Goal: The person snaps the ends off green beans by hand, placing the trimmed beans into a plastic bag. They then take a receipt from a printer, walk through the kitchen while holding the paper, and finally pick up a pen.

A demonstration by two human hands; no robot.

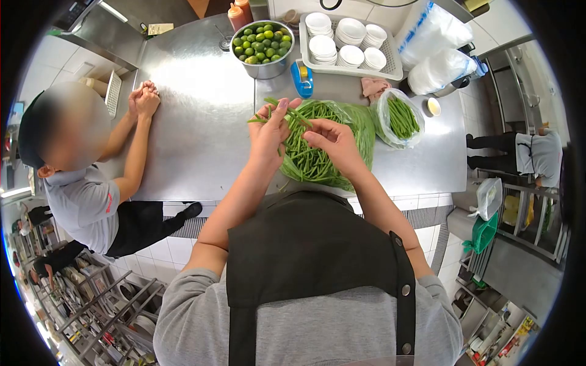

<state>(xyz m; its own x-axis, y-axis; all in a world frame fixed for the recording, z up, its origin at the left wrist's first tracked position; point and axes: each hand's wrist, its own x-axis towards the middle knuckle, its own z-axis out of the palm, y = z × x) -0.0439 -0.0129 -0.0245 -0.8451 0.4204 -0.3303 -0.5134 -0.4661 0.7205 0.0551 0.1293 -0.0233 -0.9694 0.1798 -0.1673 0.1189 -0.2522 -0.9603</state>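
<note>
Beans (292, 113) crosswise in left hand (268, 131) grip — tips toward right hand (334, 143)

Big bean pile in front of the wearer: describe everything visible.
The bean pile is a loose heap of long, thin green beans lying on an opened thin plastic bag on the steel table, near its front edge. The left hand grips a few beans above it; the right hand is over it too.
</note>
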